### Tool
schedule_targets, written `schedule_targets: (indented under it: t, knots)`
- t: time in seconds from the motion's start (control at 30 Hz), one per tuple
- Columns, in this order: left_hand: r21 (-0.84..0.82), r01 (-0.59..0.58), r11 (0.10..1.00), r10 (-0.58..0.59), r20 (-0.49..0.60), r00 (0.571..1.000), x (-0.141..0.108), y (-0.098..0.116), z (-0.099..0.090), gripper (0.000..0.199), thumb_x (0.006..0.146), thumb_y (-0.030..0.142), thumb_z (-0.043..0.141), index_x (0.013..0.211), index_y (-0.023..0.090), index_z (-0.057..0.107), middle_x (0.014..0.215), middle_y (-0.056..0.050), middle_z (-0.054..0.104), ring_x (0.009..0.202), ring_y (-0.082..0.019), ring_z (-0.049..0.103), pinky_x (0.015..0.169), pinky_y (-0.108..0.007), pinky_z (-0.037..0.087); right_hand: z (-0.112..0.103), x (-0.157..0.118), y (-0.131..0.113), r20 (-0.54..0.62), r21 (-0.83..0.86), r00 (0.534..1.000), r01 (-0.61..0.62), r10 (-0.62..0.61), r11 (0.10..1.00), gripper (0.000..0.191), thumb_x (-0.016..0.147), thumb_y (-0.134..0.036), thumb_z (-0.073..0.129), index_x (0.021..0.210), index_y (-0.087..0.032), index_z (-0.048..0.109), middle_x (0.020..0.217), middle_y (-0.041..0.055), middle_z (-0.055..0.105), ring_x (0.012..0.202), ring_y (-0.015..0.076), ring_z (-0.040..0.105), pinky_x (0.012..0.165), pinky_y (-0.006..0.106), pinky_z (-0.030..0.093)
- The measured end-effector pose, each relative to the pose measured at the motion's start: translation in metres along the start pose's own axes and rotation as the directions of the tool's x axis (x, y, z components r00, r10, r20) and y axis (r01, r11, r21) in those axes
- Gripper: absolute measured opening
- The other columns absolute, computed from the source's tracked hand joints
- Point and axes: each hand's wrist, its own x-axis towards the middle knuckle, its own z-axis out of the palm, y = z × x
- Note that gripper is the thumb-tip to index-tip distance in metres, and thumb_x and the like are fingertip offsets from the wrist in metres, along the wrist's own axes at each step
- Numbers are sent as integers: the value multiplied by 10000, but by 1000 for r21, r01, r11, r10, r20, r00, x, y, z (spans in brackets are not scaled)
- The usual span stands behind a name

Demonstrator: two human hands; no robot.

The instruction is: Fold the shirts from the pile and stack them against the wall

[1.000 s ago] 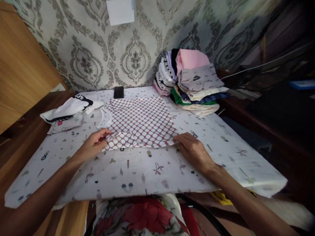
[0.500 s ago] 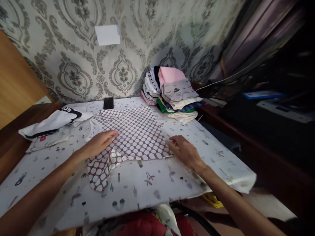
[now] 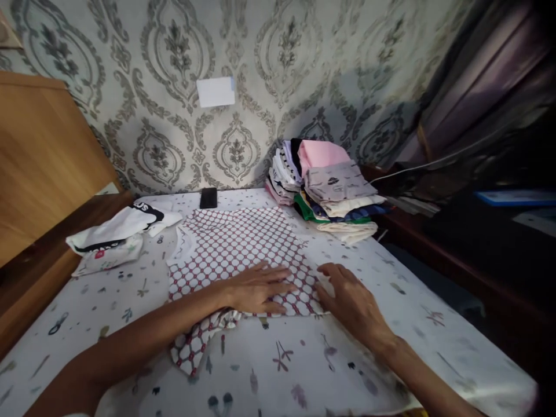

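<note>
- White fabric shirt with a red-and-grey lattice print (image 3: pixel 243 240): spread at the middle of the cloth-covered table (image 3: pixel 256 362), collar (image 3: pixel 182 249) towards the left edge, one sleeve (image 3: pixel 191 348) towards the near edge.
- Left hand (image 3: pixel 255 291): flat on the shirt, palm down, fingers spread, grasping nothing.
- Right hand (image 3: pixel 353 302): fingers bent at the shirt's right border; whether they pinch it cannot be told.
- Stack of folded, multicoloured garments (image 3: pixel 333 184): far right corner.
- Black rectangular object (image 3: pixel 208 198): far edge.
- White-and-black fabric garment (image 3: pixel 119 225): left edge.
</note>
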Motion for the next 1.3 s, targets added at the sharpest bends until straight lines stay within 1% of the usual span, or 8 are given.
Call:
schedule_targets:
  t: [0.2,0.33,0.5,0.63,0.8,1.03,1.17,1.3]
  knots:
    - [-56,43,997,-48,-92,995,-7,-14,-15,440,944,365,597,1381,420,594,1498,61,547,1414,-265,478,1214,-377,331,38,52,-20,0,157,924,378,-383,912,289,958,-229,446,1187,-210,620,1222,127,666,1128,247,638,951,403,541]
    - [116,281,953,-251,-223,942,-25,-69,-36,383,979,312,490,1335,257,619,1399,-65,611,1315,-295,540,1130,-426,415,61,107,-21,62,43,963,260,-263,965,267,934,-220,486,1114,-146,669,1190,156,666,1128,282,617,1001,439,504]
    - [302,619,725,-520,-349,780,-47,-143,-70,358,916,218,507,1252,146,608,1313,-200,613,1213,-352,563,1019,-520,457,70,187,-29,187,-104,970,175,-154,979,378,960,-133,395,1277,-120,601,1359,175,582,1117,250,625,923,353,514]
    - [337,666,665,-603,-283,746,-50,-174,-88,272,874,123,480,1050,188,678,1153,-136,697,1039,-291,649,868,-408,515,77,241,-39,331,-228,942,134,-53,965,507,923,-46,351,1398,-115,512,1435,203,524,1119,266,636,850,344,509]
    - [256,703,664,-601,-377,705,-45,-196,-118,251,864,126,486,966,203,702,993,-105,730,978,-272,659,830,-357,502,84,271,-31,395,-247,918,148,-40,958,451,919,-94,399,1334,-99,575,1313,210,622,1176,305,610,904,379,485]
    - [-375,536,756,-652,-499,571,-53,-188,-170,103,832,261,526,773,181,550,710,3,527,649,-162,556,571,-280,523,65,259,-28,314,-289,948,151,-56,945,357,921,-135,403,1169,-114,658,1271,196,645,1100,315,641,814,372,477]
    - [-478,407,779,-621,-495,608,-66,-157,-164,162,833,323,534,743,194,498,711,11,495,696,-162,540,606,-289,533,47,231,-33,253,-345,965,159,-71,925,346,942,-147,394,1199,-136,625,1211,167,691,1045,307,669,739,353,456]
    - [-321,455,831,-557,-480,678,-87,-116,-131,245,863,397,527,726,194,514,669,22,492,673,-157,526,635,-269,479,38,192,-30,267,-405,958,208,-102,890,362,972,-172,386,1280,-156,576,1192,164,705,945,292,696,675,331,436]
